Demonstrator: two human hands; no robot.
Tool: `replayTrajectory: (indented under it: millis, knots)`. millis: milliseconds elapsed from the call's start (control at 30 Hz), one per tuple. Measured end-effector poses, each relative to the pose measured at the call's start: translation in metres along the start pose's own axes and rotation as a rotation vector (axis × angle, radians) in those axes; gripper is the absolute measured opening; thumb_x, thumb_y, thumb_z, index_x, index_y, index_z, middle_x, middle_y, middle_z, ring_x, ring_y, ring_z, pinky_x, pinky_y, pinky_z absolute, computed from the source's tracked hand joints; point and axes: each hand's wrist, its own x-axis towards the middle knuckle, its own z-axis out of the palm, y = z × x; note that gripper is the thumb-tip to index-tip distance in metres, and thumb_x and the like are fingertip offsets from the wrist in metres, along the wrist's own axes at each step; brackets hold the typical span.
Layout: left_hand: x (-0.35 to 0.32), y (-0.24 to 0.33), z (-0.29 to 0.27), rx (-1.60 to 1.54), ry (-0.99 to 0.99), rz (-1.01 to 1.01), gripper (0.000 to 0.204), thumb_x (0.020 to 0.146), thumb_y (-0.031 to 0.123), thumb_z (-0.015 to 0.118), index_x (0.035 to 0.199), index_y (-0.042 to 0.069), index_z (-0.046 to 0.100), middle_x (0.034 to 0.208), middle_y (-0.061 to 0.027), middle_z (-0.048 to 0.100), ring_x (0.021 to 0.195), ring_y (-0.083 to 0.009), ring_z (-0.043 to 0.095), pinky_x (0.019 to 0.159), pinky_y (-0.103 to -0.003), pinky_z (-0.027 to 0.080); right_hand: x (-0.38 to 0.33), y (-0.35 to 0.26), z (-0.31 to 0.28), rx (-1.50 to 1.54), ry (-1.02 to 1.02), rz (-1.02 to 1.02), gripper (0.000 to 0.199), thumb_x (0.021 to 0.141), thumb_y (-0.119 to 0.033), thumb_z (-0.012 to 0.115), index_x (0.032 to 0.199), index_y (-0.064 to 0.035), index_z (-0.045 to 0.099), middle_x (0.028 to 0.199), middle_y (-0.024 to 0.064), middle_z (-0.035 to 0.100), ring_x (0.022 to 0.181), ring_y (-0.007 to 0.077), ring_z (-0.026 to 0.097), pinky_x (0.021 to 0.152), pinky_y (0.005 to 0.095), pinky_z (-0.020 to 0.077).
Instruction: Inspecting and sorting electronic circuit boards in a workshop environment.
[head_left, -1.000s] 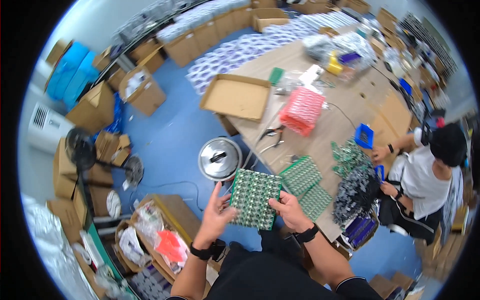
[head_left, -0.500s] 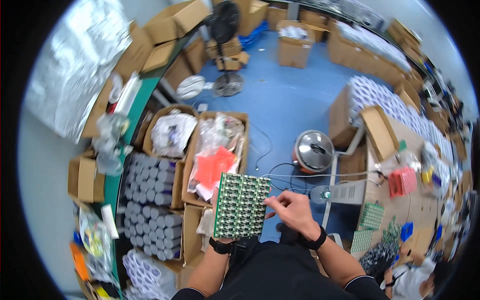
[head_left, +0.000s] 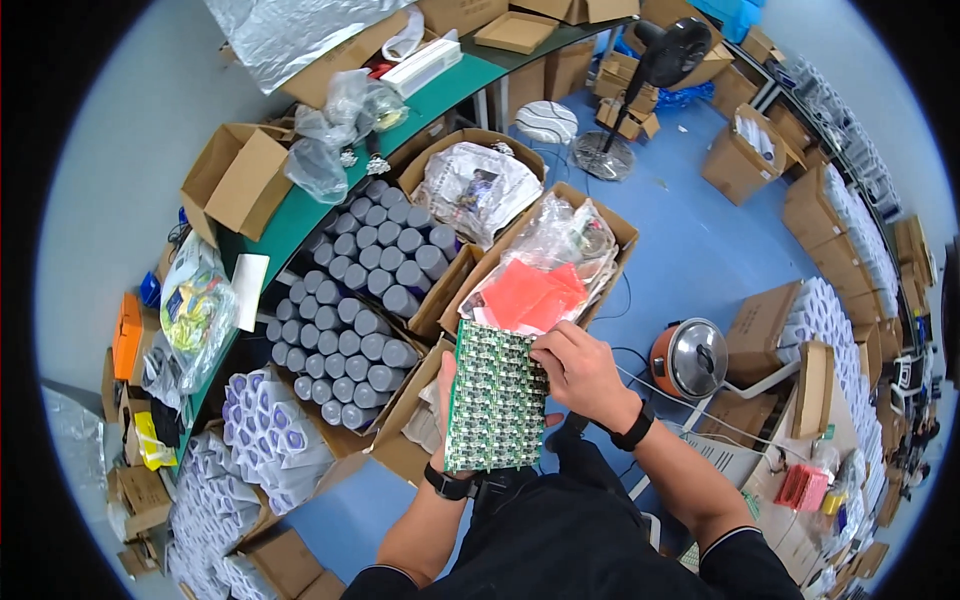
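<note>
Circuit board (head_left: 492,402) (green) — right fingers (head_left: 556,352) at edge

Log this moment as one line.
left hand: holds circuit board; right hand: at board's upper right edge; beyond board: carton with red sheet; floor: lidded pot

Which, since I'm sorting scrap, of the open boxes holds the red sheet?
The box just beyond the board, right of the one holding white plastic; only this one shows a red sheet.
</note>
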Motion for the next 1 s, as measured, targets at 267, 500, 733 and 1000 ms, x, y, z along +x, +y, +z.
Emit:
replayTrajectory:
  millis: [267, 500, 733, 1000]
  knots:
    - [0.002, 0.022, 0.004, 0.041, 0.072, 0.119, 0.090, 0.097, 0.082, 0.042, 0.149, 0.010, 0.054, 0.143, -0.0197, 0.062, 0.122, -0.0438, 0.065, 0.100, -0.077, 0.049, 0.019, 0.006, 0.038, 0.251, 0.035, 0.272, 0.011, 0.096, -0.003, 0.071, 0.104, -0.0013, 0.064, 0.094, 0.0131, 0.067, 0.076, 0.0312, 0.068, 0.064, 0.0388, 0.0531]
    - [0.009, 0.026, -0.006, 0.045, -0.038, 0.039, 0.101, 0.096, 0.088, 0.032, 0.159, 0.010, 0.044, 0.148, -0.0187, 0.059, 0.127, -0.0404, 0.065, 0.104, -0.073, 0.050, 0.042, 0.023, 0.030, 0.076, -0.207, 0.082, 0.014, 0.097, -0.004, 0.069, 0.110, -0.0034, 0.063, 0.103, 0.0142, 0.068, 0.088, 0.0383, 0.069, 0.068, 0.0433, 0.0539]
    - [0.029, 0.020, 0.005, 0.091, 0.005, 0.109, 0.095, 0.098, 0.085, 0.034, 0.158, 0.011, 0.045, 0.146, -0.0182, 0.061, 0.124, -0.0380, 0.067, 0.101, -0.072, 0.053, 0.029, 0.028, 0.035, 0.219, 0.074, 0.274, 0.016, 0.094, -0.005, 0.072, 0.109, -0.0050, 0.064, 0.105, 0.0128, 0.069, 0.083, 0.0375, 0.070, 0.068, 0.0436, 0.0562]
    - [0.040, 0.012, 0.028, 0.096, 0.031, 0.199, 0.082, 0.103, 0.077, 0.036, 0.143, 0.008, 0.057, 0.129, -0.0156, 0.070, 0.108, -0.0336, 0.074, 0.090, -0.054, 0.063, 0.035, 0.024, 0.007, 0.088, -0.140, 0.069, 0.015, 0.094, -0.006, 0.073, 0.107, -0.0057, 0.066, 0.119, 0.0117, 0.068, 0.086, 0.0332, 0.072, 0.068, 0.0421, 0.0581]
